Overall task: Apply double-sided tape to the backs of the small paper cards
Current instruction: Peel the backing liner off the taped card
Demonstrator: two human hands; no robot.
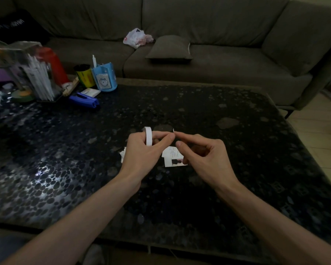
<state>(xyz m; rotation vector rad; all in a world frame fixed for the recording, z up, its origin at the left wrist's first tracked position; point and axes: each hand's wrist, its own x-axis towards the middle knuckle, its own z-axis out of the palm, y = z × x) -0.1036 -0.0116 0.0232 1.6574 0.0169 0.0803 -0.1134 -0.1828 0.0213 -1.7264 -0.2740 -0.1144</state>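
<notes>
My left hand [141, 150] grips a white roll of double-sided tape [148, 137] above the dark table [237, 150]. My right hand [201, 153] meets it from the right and pinches the short free tape end [174, 130] between thumb and forefinger. Under the right hand a small paper card [172, 156] lies flat, printed side up, partly covered by the fingers. A small stack of more cards [122, 153] peeks out from beneath the left hand.
At the table's far left stand a clear holder of white sticks [40, 81], a red bottle [54, 64], a yellow can [85, 76], a blue cup [104, 77] and a blue stapler [84, 100]. A grey sofa [218, 54] with a cushion runs behind.
</notes>
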